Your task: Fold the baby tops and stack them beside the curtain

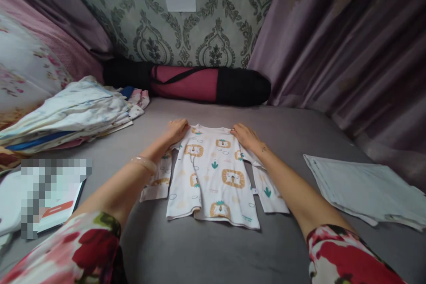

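A small white long-sleeved shirt (213,186) printed with orange lion faces and green leaves lies spread on the grey bed sheet (159,248). Its neckline points away from me and its hem faces me, with a small fold at the hem's left part. My left hand (178,129) is closed on the shirt's left shoulder beside the collar. At the opposite shoulder, my right hand (245,136) pinches the fabric near the collar. Both sleeves lie angled down beside the body, partly covered by my forearms.
A heap of folded clothes (76,108) lies at the left. Nearer me is a partly blurred tablet-like item (63,204). Folded pale cloth (366,186) rests at the right. A black and pink long bag (186,83) lies along the wall, between purple curtains (313,40).
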Available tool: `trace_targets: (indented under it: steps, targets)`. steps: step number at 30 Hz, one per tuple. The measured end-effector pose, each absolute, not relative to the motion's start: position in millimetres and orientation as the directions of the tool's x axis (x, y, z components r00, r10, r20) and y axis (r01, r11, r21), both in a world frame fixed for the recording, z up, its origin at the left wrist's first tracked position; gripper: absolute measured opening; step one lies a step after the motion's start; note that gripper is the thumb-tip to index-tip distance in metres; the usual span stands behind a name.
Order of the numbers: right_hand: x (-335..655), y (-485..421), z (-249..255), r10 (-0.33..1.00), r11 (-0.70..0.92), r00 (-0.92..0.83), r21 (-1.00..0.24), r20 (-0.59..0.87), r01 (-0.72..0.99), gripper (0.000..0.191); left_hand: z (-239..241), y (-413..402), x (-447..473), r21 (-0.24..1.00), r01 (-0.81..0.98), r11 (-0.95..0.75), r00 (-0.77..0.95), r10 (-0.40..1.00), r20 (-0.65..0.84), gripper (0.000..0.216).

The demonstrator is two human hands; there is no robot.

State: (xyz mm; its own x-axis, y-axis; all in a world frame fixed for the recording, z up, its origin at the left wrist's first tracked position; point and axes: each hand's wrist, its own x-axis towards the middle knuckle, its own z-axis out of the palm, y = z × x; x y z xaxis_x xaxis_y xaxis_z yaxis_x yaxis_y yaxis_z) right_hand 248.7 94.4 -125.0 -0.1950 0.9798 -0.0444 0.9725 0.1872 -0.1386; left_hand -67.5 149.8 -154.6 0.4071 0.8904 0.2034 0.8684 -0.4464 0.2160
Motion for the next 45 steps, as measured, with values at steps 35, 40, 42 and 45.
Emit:
trace_targets:
  steps: [35,40,42,45]
  targets:
    - [341,-75,-112,0.875,-0.44,0.223,-0.517,-0.429,0.734,0.045,-148,127,80,0.375,0.502,-0.779,0.746,0.61,0.268,0.02]
    - [316,-96,-112,0.963,-0.216,0.138,-0.356,-0.232,0.909,0.033,-171,105,122,0.372,0.548,-0.749,0.666,0.66,0.349,0.028]
    - [312,-90,-111,0.974,-0.155,0.084,-0.349,-0.209,0.924,0.024,-180,102,126,0.377,0.578,-0.724,0.609,0.69,0.392,0.029]
    - [320,-77,-100,0.978,-0.094,0.022,-0.344,-0.208,0.934,0.012,-185,102,125,0.411,0.578,-0.705,0.561,0.709,0.428,0.028]
